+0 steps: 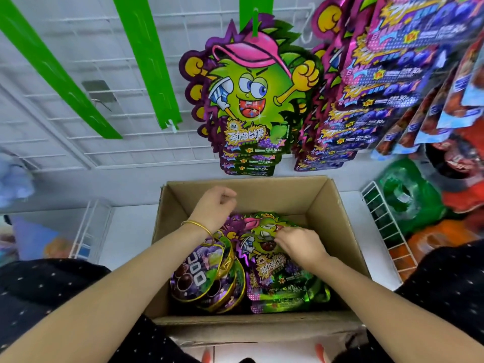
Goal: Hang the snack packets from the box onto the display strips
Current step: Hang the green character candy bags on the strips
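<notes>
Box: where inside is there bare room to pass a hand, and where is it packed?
Bare: the far strip of the box, between its back wall and the green packets. Crowded: the near half, purple packets left, green ones right, side by side.

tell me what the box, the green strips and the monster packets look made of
Box: brown cardboard, matte, creased flaps. Green strips: probably plastic, smooth with slight sheen, thin and flat. Monster packets: seemingly metallised plastic film, given the shiny holographic glints.

White wire grid [183, 27] behind; green bag [408, 200] right, beside wire rack [385, 226].
</notes>
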Motion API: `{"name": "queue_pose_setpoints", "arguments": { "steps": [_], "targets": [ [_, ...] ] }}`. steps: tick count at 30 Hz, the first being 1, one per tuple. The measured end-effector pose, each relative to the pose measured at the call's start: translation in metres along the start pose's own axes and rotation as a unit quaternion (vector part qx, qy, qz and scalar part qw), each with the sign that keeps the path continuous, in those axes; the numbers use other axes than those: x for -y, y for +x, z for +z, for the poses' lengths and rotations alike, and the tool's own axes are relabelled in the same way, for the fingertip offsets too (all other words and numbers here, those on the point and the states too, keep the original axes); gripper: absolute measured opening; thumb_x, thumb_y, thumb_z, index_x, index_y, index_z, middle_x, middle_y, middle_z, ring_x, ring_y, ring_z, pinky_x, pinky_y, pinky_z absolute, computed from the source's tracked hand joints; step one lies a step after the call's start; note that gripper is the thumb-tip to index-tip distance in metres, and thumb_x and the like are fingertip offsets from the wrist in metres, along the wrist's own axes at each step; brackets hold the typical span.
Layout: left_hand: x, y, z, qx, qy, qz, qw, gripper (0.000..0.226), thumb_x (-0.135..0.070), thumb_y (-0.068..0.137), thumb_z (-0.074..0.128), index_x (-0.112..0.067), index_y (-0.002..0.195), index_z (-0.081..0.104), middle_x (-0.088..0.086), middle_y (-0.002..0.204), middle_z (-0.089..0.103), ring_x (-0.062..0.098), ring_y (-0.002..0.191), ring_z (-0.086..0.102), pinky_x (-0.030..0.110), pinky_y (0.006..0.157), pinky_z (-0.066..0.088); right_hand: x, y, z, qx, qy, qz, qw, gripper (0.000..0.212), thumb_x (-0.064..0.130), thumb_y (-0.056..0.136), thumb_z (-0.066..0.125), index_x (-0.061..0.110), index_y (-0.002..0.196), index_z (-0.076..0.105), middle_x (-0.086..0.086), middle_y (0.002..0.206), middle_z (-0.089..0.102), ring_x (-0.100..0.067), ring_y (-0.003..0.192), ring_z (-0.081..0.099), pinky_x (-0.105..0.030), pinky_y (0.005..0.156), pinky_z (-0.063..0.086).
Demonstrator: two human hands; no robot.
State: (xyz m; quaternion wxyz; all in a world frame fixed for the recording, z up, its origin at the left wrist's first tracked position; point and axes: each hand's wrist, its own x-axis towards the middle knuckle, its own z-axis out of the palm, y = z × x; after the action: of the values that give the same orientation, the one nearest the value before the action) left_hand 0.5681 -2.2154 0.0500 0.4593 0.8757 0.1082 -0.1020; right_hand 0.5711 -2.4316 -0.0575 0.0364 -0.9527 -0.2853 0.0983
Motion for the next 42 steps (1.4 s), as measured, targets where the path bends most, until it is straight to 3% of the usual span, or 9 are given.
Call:
{"name": "queue_pose_setpoints", "arguments": {
  "steps": [3, 5, 8, 13, 18, 21, 27, 34, 42],
  "targets": [
    [0.002, 0.003, 0.005, 0.057, -0.165, -0.194, 0.965, 0.058, -0.040, 0.094, 0.043, -0.005, 0.139, 0.030, 0.021, 0.133, 0.047, 0.028, 0.106, 0.058, 0.039, 0.091, 0.051, -0.005, 0.003, -0.020, -0.134, 0.080, -0.008, 0.988, 0.038, 0.036, 0.096, 0.036, 0.015, 0.091, 0.067, 0.000, 0.093, 0.070, -0.023, 0.082, 0.067, -0.031, 0.063, 0.054],
    [0.000, 0.004, 0.005, 0.097, -0.333, -0.318, 0.882, 0.080, -0.056, 0.089, 0.043, -0.003, 0.144, 0.019, 0.026, 0.140, 0.038, 0.036, 0.117, 0.053, 0.044, 0.091, 0.049, 0.004, 0.004, -0.034, -0.202, 0.085, -0.061, 0.974, 0.037, 0.036, 0.092, 0.037, 0.017, 0.087, 0.069, 0.002, 0.093, 0.072, -0.019, 0.078, 0.070, -0.029, 0.059, 0.056],
    [0.002, 0.006, 0.002, 0.115, -0.440, -0.365, 0.813, 0.081, -0.059, 0.083, 0.051, -0.005, 0.138, 0.028, 0.029, 0.134, 0.045, 0.040, 0.117, 0.052, 0.047, 0.088, 0.049, 0.031, 0.004, -0.045, -0.211, 0.071, -0.154, 0.963, 0.031, 0.033, 0.094, 0.041, 0.018, 0.086, 0.067, 0.004, 0.101, 0.071, -0.018, 0.080, 0.070, -0.029, 0.057, 0.057],
    [0.004, 0.007, -0.006, 0.098, -0.336, -0.306, 0.885, 0.026, 0.002, 0.093, 0.041, -0.004, 0.116, 0.050, 0.016, 0.096, 0.062, 0.025, 0.082, 0.062, 0.045, 0.085, 0.051, 0.048, -0.001, -0.057, -0.117, 0.171, -0.160, 0.965, 0.057, 0.053, 0.095, 0.021, 0.021, 0.097, 0.068, 0.007, 0.113, 0.067, -0.013, 0.102, 0.064, -0.032, 0.078, 0.056],
    [-0.010, -0.002, -0.023, 0.140, -0.048, -0.123, 0.981, 0.031, 0.000, 0.090, 0.051, -0.012, 0.118, 0.056, 0.007, 0.102, 0.059, 0.018, 0.102, 0.049, 0.025, 0.089, 0.039, 0.034, 0.010, -0.088, -0.198, 0.232, -0.011, 0.952, 0.044, 0.041, 0.093, 0.047, 0.019, 0.131, 0.050, 0.002, 0.137, 0.050, -0.015, 0.128, 0.044, -0.035, 0.107, 0.039],
    [-0.021, -0.005, -0.030, 0.174, 0.006, -0.026, 0.984, 0.015, -0.004, 0.090, 0.052, -0.005, 0.103, 0.060, 0.006, 0.080, 0.051, 0.016, 0.076, 0.043, 0.020, 0.062, 0.033, 0.030, 0.019, -0.112, -0.164, 0.289, 0.018, 0.943, 0.056, 0.035, 0.090, 0.057, 0.020, 0.140, 0.038, 0.004, 0.141, 0.045, -0.011, 0.130, 0.038, -0.025, 0.106, 0.029],
    [-0.059, -0.004, -0.056, 0.174, 0.074, 0.100, 0.977, 0.021, -0.008, 0.091, 0.052, -0.005, 0.111, 0.057, -0.002, 0.083, 0.054, 0.006, 0.071, 0.047, 0.007, 0.058, 0.035, 0.022, 0.026, -0.169, -0.148, 0.421, -0.015, 0.895, 0.019, 0.020, 0.086, 0.064, 0.004, 0.096, 0.070, 0.004, 0.083, 0.067, 0.002, 0.074, 0.056, -0.017, 0.067, 0.041],
    [-0.174, 0.028, -0.117, -0.197, -0.115, 0.255, 0.940, 0.033, -0.008, 0.086, 0.060, -0.002, 0.118, 0.052, 0.005, 0.105, 0.056, 0.010, 0.092, 0.054, 0.008, 0.078, 0.045, 0.014, 0.035, -0.256, -0.234, 0.321, -0.053, 0.916, 0.023, 0.014, 0.091, 0.058, 0.030, 0.076, 0.055, 0.017, 0.067, 0.045, 0.008, 0.066, 0.048, -0.006, 0.062, 0.034],
    [-0.230, 0.062, -0.130, -0.258, -0.129, 0.257, 0.922, 0.020, -0.021, 0.086, 0.061, -0.006, 0.098, 0.061, 0.009, 0.086, 0.059, 0.017, 0.080, 0.055, 0.030, 0.077, 0.046, 0.017, 0.053, -0.319, -0.375, 0.245, -0.027, 0.894, 0.017, 0.014, 0.091, 0.056, 0.003, 0.102, 0.061, 0.002, 0.080, 0.053, -0.015, 0.075, 0.045, -0.024, 0.062, 0.026]
  ]
}}
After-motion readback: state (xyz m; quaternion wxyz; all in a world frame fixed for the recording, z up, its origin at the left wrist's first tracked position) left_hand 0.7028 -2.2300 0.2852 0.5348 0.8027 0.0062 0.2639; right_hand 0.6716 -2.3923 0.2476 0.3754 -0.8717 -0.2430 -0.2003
